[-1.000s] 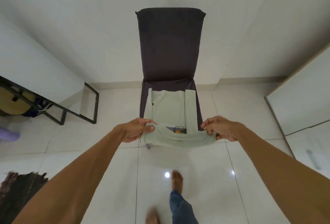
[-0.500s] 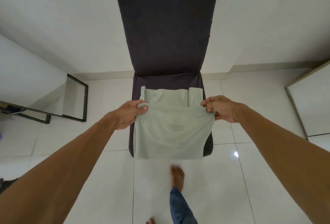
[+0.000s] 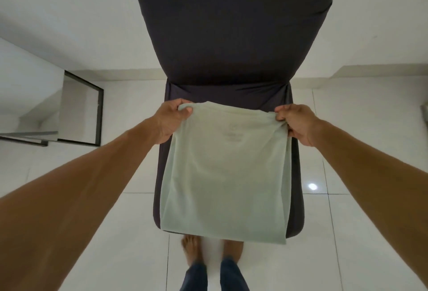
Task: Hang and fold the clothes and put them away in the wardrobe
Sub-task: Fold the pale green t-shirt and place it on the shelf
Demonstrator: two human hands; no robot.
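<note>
Here: thin mint shirt (image 3: pixel 225 170), folded rectangle, smooth over dark fabric chair (image 3: pixel 231 35).

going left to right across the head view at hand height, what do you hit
black metal frame → left hand → pale green folded shirt → right hand
</note>
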